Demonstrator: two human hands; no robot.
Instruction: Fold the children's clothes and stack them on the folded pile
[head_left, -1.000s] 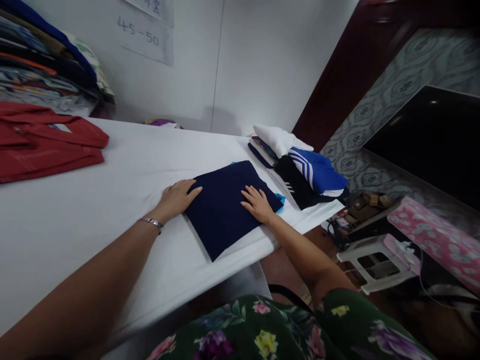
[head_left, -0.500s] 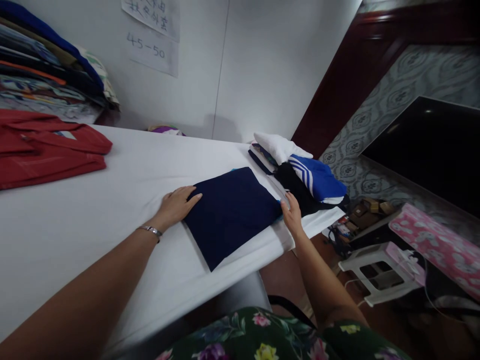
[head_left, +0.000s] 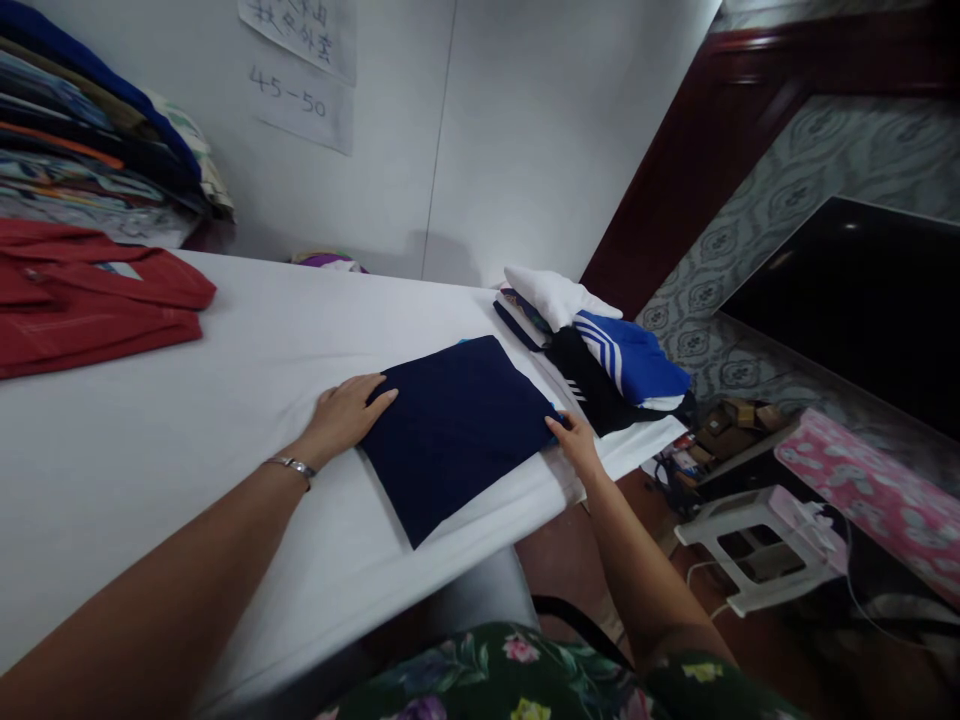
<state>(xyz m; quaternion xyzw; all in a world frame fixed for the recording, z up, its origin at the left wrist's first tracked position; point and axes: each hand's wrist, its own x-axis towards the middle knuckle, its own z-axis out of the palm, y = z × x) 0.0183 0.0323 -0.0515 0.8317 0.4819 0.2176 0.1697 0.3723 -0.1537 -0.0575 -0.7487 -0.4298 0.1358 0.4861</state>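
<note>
A dark navy folded garment (head_left: 457,430) lies flat on the white-covered table (head_left: 255,320), its exact kind hidden by the folding. A bit of bright blue shows along its far edge and at its right corner. My left hand (head_left: 346,415), with a metal bracelet at the wrist, rests on the garment's left edge, fingers stretched out and thumb on top. At the right corner, my right hand (head_left: 574,440) pinches the cloth between thumb and fingers.
Beyond my right hand sits a heap of clothes (head_left: 600,350), white, black and blue with stripes. A red garment (head_left: 97,300) lies at the left, below a stack of folded clothes (head_left: 90,130). A white stool (head_left: 757,550) stands on the floor at right.
My right hand has moved slightly left and down at the garment's right corner, its fingers closing on the cloth. My left hand stays on the left edge.
</note>
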